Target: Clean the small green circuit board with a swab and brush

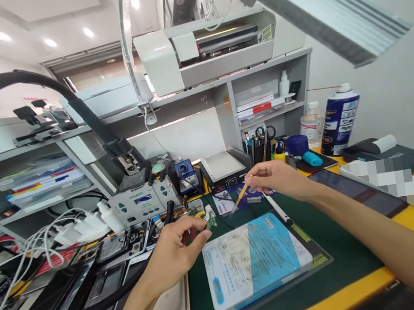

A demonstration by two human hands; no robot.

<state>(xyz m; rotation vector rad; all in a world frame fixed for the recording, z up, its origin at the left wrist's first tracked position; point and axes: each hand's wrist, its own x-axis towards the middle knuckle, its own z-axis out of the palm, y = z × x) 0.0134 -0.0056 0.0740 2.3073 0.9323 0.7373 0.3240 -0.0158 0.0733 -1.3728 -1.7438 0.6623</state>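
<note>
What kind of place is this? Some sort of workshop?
Most likely a phone or electronics repair bench. A soldering station stands at the back, opened phones lie on the table, and the left hand pinches a small green circuit board while the right hand holds a yellow-handled tool.

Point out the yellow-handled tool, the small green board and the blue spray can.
yellow-handled tool (241, 195), head view, mid-handle
small green board (211, 220), head view, its exposed edge
blue spray can (339, 122), head view, label on its body
</note>
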